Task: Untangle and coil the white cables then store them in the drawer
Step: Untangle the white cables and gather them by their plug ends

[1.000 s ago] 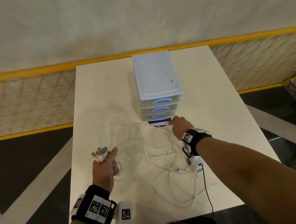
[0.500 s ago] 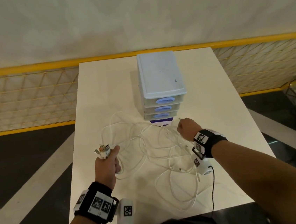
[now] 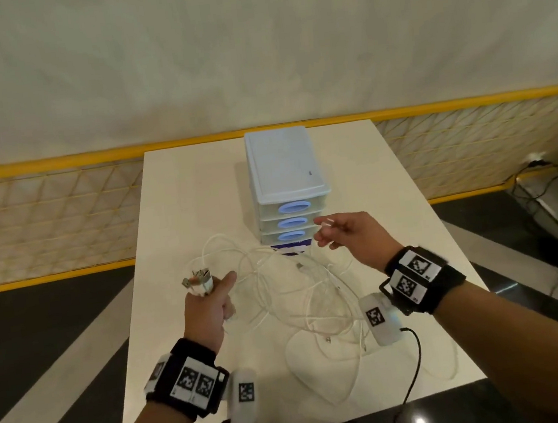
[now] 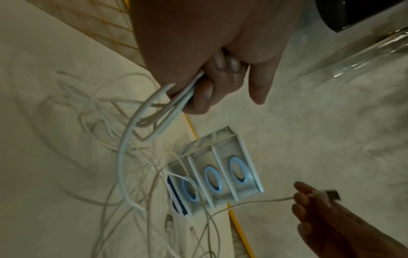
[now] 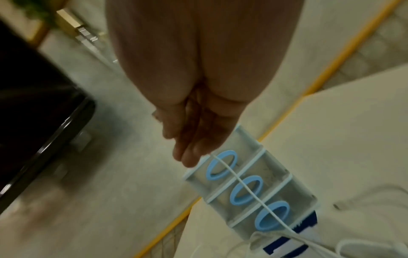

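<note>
Left hand (image 3: 208, 308) fingers grip a bundle of cable plugs (image 3: 200, 281); right hand (image 3: 352, 234) fingers pinch one USB plug (image 4: 329, 194) before the drawer unit (image 3: 285, 190); white cables (image 3: 297, 299) sprawl mid-bench (image 3: 390, 199).

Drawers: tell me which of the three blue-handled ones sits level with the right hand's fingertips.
The middle drawer: the right hand pinches a cable plug beside it; the other two sit above and below.
</note>
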A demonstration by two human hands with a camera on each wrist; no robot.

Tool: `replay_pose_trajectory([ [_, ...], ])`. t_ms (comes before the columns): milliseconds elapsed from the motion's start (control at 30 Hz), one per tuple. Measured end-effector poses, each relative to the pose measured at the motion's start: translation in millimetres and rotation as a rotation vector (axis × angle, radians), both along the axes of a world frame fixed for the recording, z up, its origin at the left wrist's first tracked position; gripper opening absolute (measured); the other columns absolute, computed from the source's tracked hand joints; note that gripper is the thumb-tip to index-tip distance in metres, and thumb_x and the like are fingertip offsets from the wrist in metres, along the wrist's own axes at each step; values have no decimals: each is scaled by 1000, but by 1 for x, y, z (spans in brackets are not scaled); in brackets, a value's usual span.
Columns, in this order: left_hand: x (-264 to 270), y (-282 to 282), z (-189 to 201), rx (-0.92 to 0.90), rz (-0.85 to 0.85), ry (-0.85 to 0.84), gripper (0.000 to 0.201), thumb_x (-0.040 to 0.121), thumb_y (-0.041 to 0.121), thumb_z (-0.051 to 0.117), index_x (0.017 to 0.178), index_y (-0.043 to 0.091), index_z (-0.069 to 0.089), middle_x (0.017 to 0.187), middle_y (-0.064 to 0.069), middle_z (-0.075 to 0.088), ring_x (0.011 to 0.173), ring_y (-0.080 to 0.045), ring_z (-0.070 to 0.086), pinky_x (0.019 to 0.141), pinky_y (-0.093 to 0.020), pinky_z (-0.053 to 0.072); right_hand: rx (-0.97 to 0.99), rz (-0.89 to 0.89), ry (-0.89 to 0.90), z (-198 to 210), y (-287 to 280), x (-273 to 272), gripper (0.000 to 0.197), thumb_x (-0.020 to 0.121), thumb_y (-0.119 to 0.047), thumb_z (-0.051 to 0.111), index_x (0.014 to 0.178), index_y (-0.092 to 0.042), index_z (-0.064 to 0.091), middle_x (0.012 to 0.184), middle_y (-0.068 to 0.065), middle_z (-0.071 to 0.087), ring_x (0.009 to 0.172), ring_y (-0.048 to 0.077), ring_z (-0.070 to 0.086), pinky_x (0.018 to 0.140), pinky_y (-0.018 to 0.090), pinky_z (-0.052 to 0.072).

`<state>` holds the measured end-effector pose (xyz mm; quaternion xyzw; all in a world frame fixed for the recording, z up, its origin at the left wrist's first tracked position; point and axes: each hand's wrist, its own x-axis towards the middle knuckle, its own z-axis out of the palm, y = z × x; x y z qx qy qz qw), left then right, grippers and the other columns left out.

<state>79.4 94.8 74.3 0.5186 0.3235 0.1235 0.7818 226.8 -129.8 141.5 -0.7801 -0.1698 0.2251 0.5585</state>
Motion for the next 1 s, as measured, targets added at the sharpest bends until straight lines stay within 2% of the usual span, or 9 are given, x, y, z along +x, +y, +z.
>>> replay_pose_trajectory([
  [133,9,-19,13,59,-57,-63,50,87,6,63,46,24,40,39,7,30,35,-10,25,39,-20,27,-139,-13,-257,-1,16,-13,22,94,-23,51,81,-18,68,90,6,68,86,12,60,79,22,44],
  [267,15,-37,25,14,-17,-83,37,95,23,52,61,18,39,42,9,30,37,-7,26,37,-20,25,-5,51,-222,3,43,-39,30,99,-23,39,73,-15,52,63,2,58,59,11,53,62,19,44],
  [433,15,-45,32,-25,43,-123,33,94,29,50,65,17,41,43,10,31,37,-6,27,39,-20,29,-33,158,-139,-8,70,-68,29,100,-24,36,75,-28,49,68,-14,49,63,-4,47,68,15,38],
  [567,9,-38,27,-24,-18,-179,34,75,29,76,69,12,48,46,8,40,40,-8,35,46,-26,34,-13,160,-142,-15,78,-83,28,99,-18,37,75,-27,48,62,-7,47,56,5,45,61,29,47],
  [667,6,-34,23,23,-47,-222,32,57,27,81,71,9,58,57,-7,44,44,-15,42,43,-25,37,8,156,-203,-17,79,-87,20,96,-13,44,82,-19,56,60,-9,50,54,2,47,58,17,42],
  [733,8,-35,20,8,-54,-226,27,58,27,81,75,13,66,65,-9,48,49,-18,45,44,-25,38,10,153,-232,-17,80,-89,17,95,-13,48,90,-14,63,67,-6,60,59,-1,53,62,12,41],
  [833,9,-36,18,-37,-44,-214,15,68,21,75,77,12,68,71,-13,56,58,-20,50,48,-26,39,24,131,-231,-19,83,-89,18,94,-15,51,102,-13,68,83,8,71,68,4,59,70,19,48],
  [900,7,-35,17,-21,-54,-213,17,72,21,71,82,8,67,72,-12,59,59,-18,50,50,-26,39,26,122,-232,-19,83,-88,16,92,-16,56,87,-25,69,75,4,69,63,3,58,66,20,47],
  [1000,4,-36,16,50,-89,-220,28,77,27,66,90,2,68,70,-9,61,55,-13,48,51,-28,38,13,93,-220,-20,80,-87,34,87,-12,62,64,-35,52,64,-13,58,57,-4,54,61,10,40],
])
